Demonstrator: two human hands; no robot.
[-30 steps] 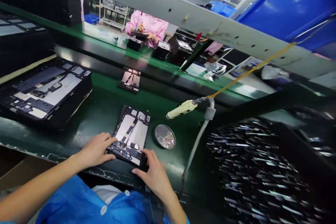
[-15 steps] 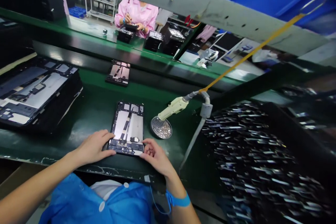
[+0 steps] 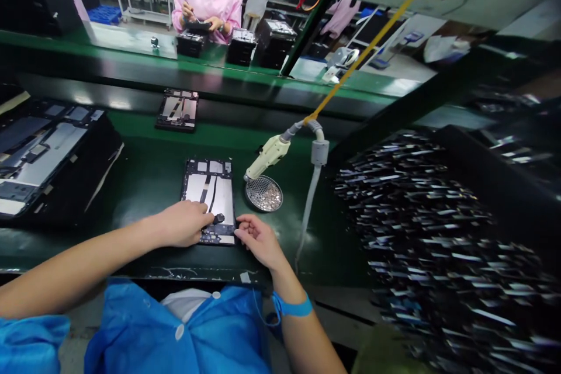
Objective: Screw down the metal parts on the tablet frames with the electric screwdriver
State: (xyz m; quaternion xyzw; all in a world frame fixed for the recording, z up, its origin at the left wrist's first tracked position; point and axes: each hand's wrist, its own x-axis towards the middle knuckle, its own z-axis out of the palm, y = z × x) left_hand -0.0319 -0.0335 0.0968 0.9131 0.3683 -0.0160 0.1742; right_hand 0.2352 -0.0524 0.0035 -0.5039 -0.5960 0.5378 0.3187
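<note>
An opened tablet (image 3: 227, 190) lies flat on the green bench, its silver inner plates, dark flat cable and circuit parts facing up. My left hand (image 3: 184, 223) reaches over its lower left part, hiding that corner. Thumb and fingers are pinched at a small black part (image 3: 218, 218) on the tablet, which looks tilted up at the fingertips. At the lower right edge, my right hand (image 3: 259, 238) has curled fingers, with thumb and forefinger against the tablet's side. Just beyond it, a round metal dish (image 3: 272, 196) holds many small screws.
A cream electric screwdriver (image 3: 268, 156) hangs from a yellow cord, its tip over the dish. Tablet stacks (image 3: 56, 158) stand left; another opened tablet (image 3: 177, 110) lies farther back. Dense rows of dark parts (image 3: 421, 234) fill the right. Across the bench, a person in pink (image 3: 210, 3) works.
My left hand has gone from the tablet's left edge to over its lower part, at the small black part. My right hand stays by the right edge. The whole view has shifted slightly.
</note>
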